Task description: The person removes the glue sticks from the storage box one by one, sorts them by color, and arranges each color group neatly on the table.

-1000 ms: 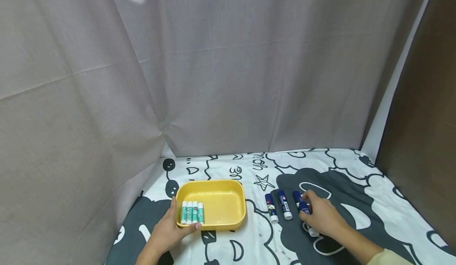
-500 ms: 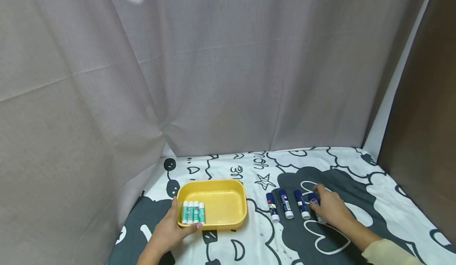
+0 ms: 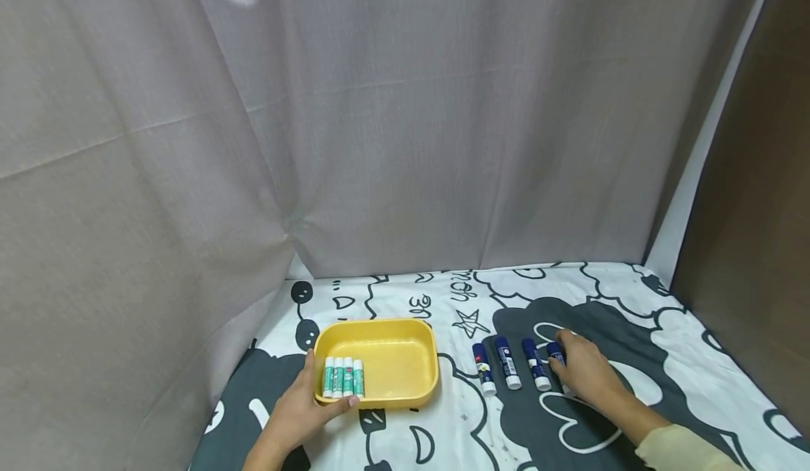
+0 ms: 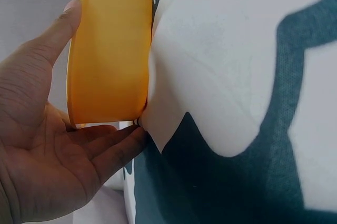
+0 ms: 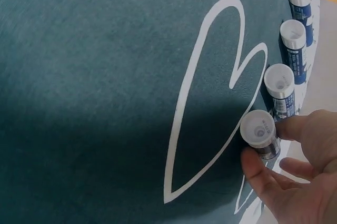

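At the right of the head view, my right hand (image 3: 588,369) pinches a blue glue stick (image 3: 555,351) between thumb and fingers. Its white base faces the right wrist camera, and the hand hides part of its barrel. Three more blue glue sticks lie in a row to its left: the closest (image 3: 536,363), a middle one (image 3: 508,363) and the farthest (image 3: 484,368). My left hand (image 3: 297,411) holds the near left corner of a yellow tray (image 3: 405,394), thumb along the front and fingers at the left side. Several green-and-white tubes (image 3: 343,377) stand side by side at the tray's left.
A white cloth (image 3: 455,415) with dark grey cartoon prints covers the surface. Grey curtain fabric (image 3: 392,140) hangs behind and at the left. A brown panel (image 3: 753,246) rises along the right side.
My right hand has shifted right with the last glue stick, which now lies beside the other three instead of across its neighbour. The left hand and tray stay in place.
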Motion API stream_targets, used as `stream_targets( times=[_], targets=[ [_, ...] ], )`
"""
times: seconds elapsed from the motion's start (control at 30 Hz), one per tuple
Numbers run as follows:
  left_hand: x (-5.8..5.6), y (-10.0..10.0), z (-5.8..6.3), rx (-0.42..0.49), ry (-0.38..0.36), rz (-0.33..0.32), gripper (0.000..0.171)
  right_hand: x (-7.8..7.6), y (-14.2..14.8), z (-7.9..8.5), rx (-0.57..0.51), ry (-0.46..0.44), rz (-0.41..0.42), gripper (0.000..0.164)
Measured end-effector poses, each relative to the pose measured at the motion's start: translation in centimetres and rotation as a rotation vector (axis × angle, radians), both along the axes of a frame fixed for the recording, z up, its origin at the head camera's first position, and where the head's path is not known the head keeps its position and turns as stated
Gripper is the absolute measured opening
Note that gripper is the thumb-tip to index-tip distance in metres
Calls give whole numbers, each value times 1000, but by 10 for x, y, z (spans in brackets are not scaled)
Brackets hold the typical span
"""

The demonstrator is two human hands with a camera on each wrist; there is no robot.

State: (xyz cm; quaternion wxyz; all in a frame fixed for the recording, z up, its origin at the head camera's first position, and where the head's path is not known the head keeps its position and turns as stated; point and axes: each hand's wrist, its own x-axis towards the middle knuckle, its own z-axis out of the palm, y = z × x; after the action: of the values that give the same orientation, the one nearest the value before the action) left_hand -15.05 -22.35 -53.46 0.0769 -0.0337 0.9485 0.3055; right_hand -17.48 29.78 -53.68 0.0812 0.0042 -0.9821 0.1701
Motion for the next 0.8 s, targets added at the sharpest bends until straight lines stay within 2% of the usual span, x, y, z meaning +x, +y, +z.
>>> stream_targets(
  times=[0.23, 0.47, 0.57, 0.7, 0.8],
  targets=[
    [0, 0, 2, 4, 12, -13, 147, 0, 0, 2, 26, 7, -2, 47],
    [-7, -1, 7, 27, 43, -23, 146, -6, -9, 17, 62, 80, -9, 59],
    [-7, -1, 7, 29, 43, -26, 146, -8, -18, 25, 67, 84, -10, 64],
    [-4, -1, 5, 31, 14, -13, 149, -9, -34, 37, 26, 61, -10, 63],
    [0, 0, 3, 30, 0, -4, 149, -10, -47, 45, -31, 53, 19, 57]
  ],
)
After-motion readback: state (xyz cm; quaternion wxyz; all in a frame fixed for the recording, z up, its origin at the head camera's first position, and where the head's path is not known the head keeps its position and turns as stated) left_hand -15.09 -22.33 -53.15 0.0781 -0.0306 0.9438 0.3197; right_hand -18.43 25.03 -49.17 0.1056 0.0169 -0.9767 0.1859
